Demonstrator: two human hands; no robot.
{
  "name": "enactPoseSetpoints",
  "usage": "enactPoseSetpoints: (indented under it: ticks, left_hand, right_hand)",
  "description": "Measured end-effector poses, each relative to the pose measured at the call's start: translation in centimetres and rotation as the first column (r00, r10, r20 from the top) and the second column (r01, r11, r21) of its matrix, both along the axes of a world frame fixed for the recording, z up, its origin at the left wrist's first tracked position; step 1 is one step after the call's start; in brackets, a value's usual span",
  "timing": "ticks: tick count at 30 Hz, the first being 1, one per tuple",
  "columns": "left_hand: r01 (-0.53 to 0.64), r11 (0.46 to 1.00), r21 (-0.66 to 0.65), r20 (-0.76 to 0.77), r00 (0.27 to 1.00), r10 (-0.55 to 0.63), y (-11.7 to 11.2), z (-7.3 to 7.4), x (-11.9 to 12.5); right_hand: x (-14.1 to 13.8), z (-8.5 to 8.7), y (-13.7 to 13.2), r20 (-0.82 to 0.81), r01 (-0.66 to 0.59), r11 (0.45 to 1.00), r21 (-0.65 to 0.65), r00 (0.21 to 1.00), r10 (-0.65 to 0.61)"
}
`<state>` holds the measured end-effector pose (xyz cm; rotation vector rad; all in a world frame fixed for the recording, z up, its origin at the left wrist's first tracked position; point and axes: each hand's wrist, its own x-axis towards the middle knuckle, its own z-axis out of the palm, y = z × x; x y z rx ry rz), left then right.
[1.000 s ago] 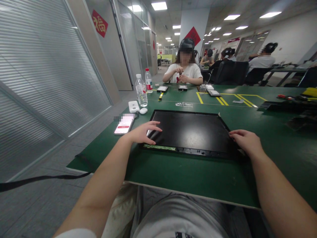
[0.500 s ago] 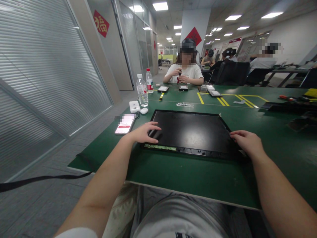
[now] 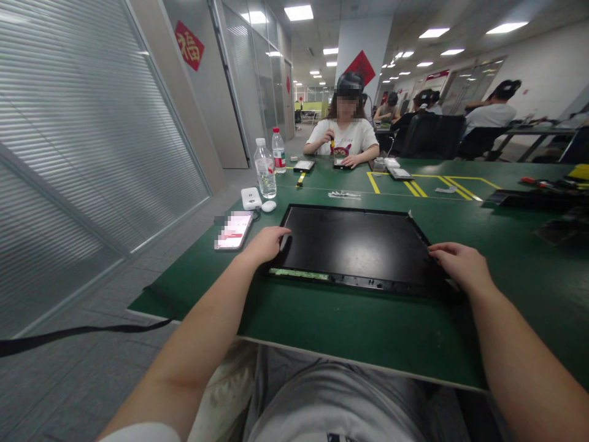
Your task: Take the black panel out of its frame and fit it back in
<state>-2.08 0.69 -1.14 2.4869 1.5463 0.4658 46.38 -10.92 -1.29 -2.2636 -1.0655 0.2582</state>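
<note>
A black flat display panel [image 3: 354,245] lies screen up on the green table in front of me. A thin green circuit board [image 3: 299,274] shows along the left of its near edge, beside a dark frame strip. My left hand [image 3: 269,243] grips the panel's left edge, its fingers closed around the rim and partly hidden. At the opposite side my right hand [image 3: 460,264] pinches the panel's right edge between thumb and fingers. The panel rests flat on the table, as far as I can see.
Left of the panel are a phone [image 3: 234,231], a white box-shaped device [image 3: 251,198], a white rounded case [image 3: 269,207] and two water bottles [image 3: 265,169]. A co-worker [image 3: 343,132] sits across the table [image 3: 350,331] handling a hard drive. Dark parts and tools [image 3: 534,190] lie at far right.
My left hand has gone from spread fingers over the panel's left side to a closed grip on its left edge. The co-worker's hand has lowered onto the drive. My right hand stays put.
</note>
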Motion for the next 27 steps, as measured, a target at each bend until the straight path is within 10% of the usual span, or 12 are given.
enactPoseSetpoints:
  ticks: [27]
  left_hand:
    - [-0.044,0.997,-0.057,0.114,0.992,0.05,0.42,-0.16,-0.03]
  right_hand:
    - [0.06,-0.43,0.11,0.037,-0.033,0.999,0.001,0.999,0.033]
